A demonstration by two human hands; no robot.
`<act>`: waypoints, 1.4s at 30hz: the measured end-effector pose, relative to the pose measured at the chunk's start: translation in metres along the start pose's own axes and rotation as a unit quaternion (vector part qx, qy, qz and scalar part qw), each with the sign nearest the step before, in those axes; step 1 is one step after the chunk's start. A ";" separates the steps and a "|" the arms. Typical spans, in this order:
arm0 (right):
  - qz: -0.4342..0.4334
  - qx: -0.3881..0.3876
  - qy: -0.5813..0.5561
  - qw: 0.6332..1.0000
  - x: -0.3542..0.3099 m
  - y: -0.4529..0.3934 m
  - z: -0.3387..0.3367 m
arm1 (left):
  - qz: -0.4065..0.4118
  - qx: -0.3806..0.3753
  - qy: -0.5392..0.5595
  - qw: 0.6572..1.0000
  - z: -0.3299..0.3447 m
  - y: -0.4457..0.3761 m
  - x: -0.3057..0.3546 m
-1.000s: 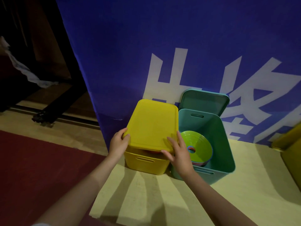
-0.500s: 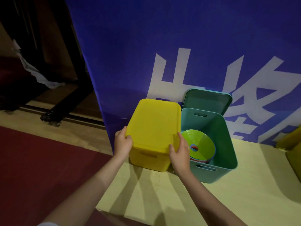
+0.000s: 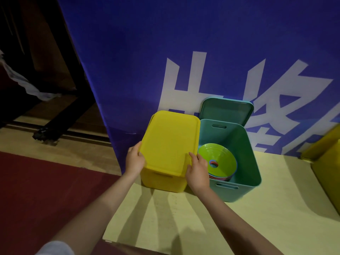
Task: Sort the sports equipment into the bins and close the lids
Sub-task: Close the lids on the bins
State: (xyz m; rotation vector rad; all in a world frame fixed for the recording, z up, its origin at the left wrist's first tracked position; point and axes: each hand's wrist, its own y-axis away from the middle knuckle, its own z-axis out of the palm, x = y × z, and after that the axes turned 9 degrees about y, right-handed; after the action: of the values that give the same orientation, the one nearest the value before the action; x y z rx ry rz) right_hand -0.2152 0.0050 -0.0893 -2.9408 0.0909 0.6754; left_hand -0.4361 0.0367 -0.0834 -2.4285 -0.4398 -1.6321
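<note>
Blue banner (image 3: 128, 52) backing the bins is leaving no room behind, the teal bin (image 3: 244, 162) is still gaping beside it, and the yellow lid (image 3: 169, 142), tilted a second ago, is now lying flat on the yellow bin (image 3: 163, 183), with left hand (image 3: 135, 160) and right hand (image 3: 197, 171) gripping its near corners.

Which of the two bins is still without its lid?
The teal bin, right of the yellow bin. Its top is open, showing green cones, and its teal lid leans behind it. Both hands hold the yellow lid on the yellow one.
</note>
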 end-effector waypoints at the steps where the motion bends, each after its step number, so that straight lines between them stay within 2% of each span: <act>1: 0.003 -0.002 0.002 1.000 0.001 -0.002 -0.001 | 0.000 -0.002 -0.010 1.000 0.002 0.000 -0.001; 7: -0.015 -0.018 0.010 1.000 0.005 -0.022 0.000 | -0.006 -0.021 -0.018 1.000 0.004 -0.004 -0.015; 14: -0.024 -0.038 0.055 0.997 0.007 -0.061 0.004 | -0.006 -0.078 -0.126 0.989 0.009 -0.044 -0.002; 26: -0.007 -0.052 0.046 0.998 0.004 -0.166 0.019 | 0.014 -0.088 -0.080 0.993 0.049 -0.154 0.022; 30: -0.008 -0.061 0.060 0.996 0.005 -0.206 0.027 | 0.060 -0.105 -0.094 0.988 0.067 -0.191 0.023; 37: -0.006 -0.063 0.078 0.995 0.011 -0.218 0.037 | 0.130 -0.080 -0.193 0.969 0.085 -0.218 0.018; 42: -0.015 -0.048 0.059 0.997 0.012 -0.210 0.031 | 0.166 -0.054 -0.313 0.934 0.087 -0.202 0.027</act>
State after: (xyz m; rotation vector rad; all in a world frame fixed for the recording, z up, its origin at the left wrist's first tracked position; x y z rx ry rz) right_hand -0.2002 0.2173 -0.1002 -3.0663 0.0268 0.5145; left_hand -0.4201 0.2578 -0.0945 -2.8736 -0.0047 -0.7455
